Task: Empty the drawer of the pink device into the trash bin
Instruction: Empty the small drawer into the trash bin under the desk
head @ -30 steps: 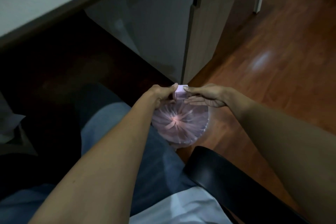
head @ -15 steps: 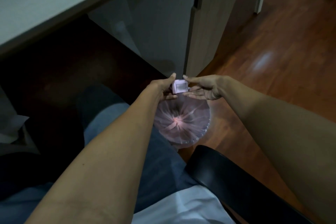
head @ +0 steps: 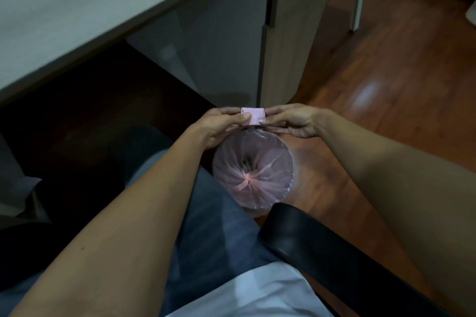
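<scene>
A small pink box-shaped device (head: 253, 116) is pinched between my two hands just above the far rim of the trash bin (head: 282, 195). My left hand (head: 219, 123) grips its left side with thumb and fingers. My right hand (head: 291, 119) grips its right side. The bin is round, lined with a translucent pink bag, and stands on the floor beside my right knee; some dark bits lie at the bag's bottom. Whether the device's drawer is out cannot be seen.
A grey desk top (head: 77, 8) and its cabinet side (head: 283, 46) rise beyond the bin. A black chair armrest (head: 322, 247) runs in front of the bin. Reddish wood floor (head: 386, 72) spreads to the right. My jeans-clad leg (head: 206, 213) is left of the bin.
Both hands with the pink device have lifted slightly and the device has turned, now showing a flat face; the view has shifted so the bin's inside shows more.
</scene>
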`<state>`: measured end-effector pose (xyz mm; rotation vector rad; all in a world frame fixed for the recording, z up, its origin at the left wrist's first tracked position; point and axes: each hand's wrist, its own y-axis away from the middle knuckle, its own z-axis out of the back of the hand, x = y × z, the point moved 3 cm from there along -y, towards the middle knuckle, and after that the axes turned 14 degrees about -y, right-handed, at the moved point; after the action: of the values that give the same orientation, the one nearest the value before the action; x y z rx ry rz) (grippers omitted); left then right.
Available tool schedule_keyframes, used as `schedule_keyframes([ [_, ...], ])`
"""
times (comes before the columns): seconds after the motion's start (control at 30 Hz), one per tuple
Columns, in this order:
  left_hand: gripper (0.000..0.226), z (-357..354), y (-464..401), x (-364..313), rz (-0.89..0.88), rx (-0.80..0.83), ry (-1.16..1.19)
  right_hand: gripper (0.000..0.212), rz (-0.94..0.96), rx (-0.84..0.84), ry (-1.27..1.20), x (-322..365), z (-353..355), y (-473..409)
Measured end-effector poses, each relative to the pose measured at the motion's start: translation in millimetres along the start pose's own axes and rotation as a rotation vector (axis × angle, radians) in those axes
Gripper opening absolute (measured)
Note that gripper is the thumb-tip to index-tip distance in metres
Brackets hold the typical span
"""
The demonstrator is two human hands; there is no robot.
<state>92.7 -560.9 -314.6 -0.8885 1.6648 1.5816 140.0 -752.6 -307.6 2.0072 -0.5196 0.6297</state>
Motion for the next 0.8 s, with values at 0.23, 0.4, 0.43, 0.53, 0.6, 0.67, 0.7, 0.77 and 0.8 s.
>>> schedule_keyframes([
  [0.23, 0.057, -3.0, 20.8, -27.5, -0.201, 0.007, -0.205, 0.042, 0.214, 0.044, 0.064, 18.6, -4.9, 26.6],
  [0.4, 0.069, -10.8, 40.2, -62.1, -0.355, -0.048, -0.272, 0.042, 0.331, 0.092, 0.047, 45.5, -16.0, 50.8],
  [0.43, 0.071, -13.4, 44.4, -70.2, -0.386, -0.053, -0.286, 0.044, 0.341, 0.098, 0.047, 52.1, -17.7, 55.3],
  [0.53, 0.062, -24.0, 61.3, -96.4, -0.474, -0.063, -0.345, 0.054, 0.400, 0.099, 0.020, 73.2, -20.3, 74.2],
  [0.6, 0.056, -32.1, 75.0, -118.7, -0.543, -0.065, -0.384, 0.051, 0.462, 0.114, -0.018, 88.6, -24.3, 93.7],
  [0.67, 0.053, -36.9, 83.4, -139.9, -0.621, -0.072, -0.406, 0.048, 0.518, 0.137, -0.044, 103.3, -27.7, 111.3],
  [0.7, 0.051, -39.9, 89.5, -150.3, -0.652, -0.079, -0.418, 0.048, 0.542, 0.151, -0.051, 109.3, -31.7, 121.6],
  [0.77, 0.050, -43.9, 99.7, -169.0, -0.704, -0.096, -0.447, 0.048, 0.582, 0.170, -0.063, 120.6, -39.9, 138.6],
  [0.8, 0.050, -44.2, 103.6, -179.5, -0.729, -0.099, -0.448, 0.049, 0.602, 0.178, -0.062, 128.5, -44.7, 145.9],
])
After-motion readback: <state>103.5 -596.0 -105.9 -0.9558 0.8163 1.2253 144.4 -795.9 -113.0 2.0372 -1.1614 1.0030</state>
